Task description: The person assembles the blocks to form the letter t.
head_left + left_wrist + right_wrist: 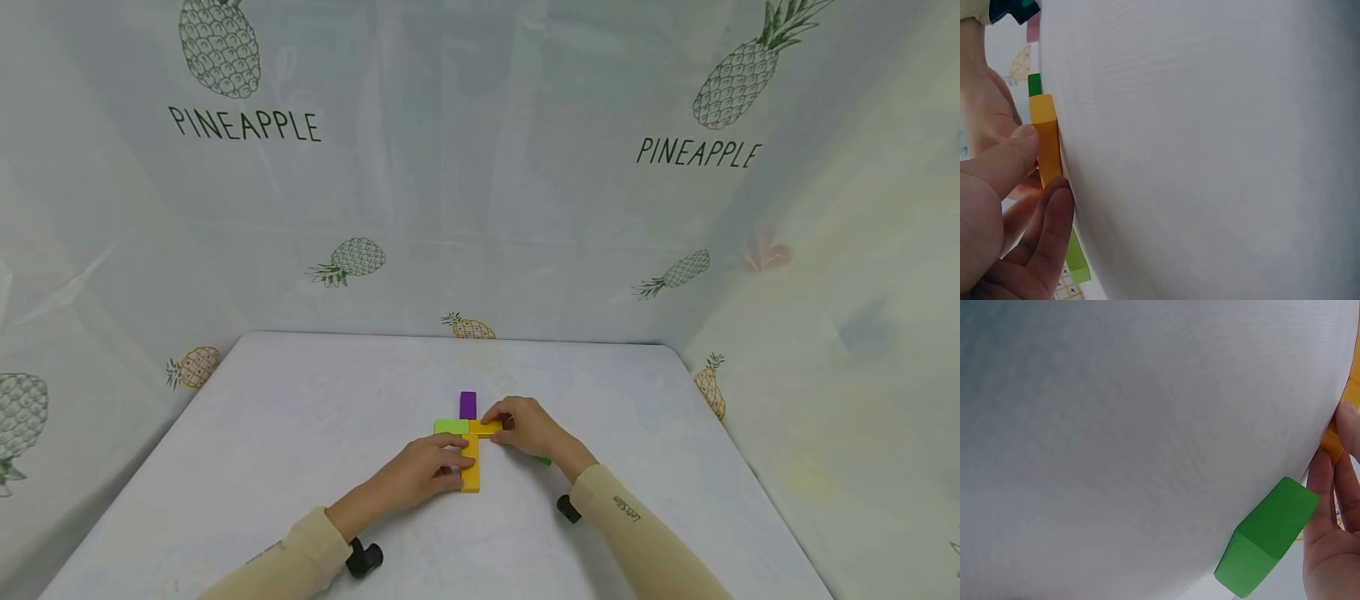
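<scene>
Small toy blocks lie joined in a cross-like shape on the white table. A long yellow block points toward me, and my left hand holds it between thumb and fingers from its left side. Across its far end lies a second yellow block, its right end pinched by my right hand. A light green block adjoins that one on the left. Beyond them is a purple block. A darker green block lies apart, mostly hidden under my right wrist in the head view.
The white table extends around the blocks. Pineapple-printed sheeting hangs behind and at both sides. Black wrist cameras sit beneath both beige sleeves.
</scene>
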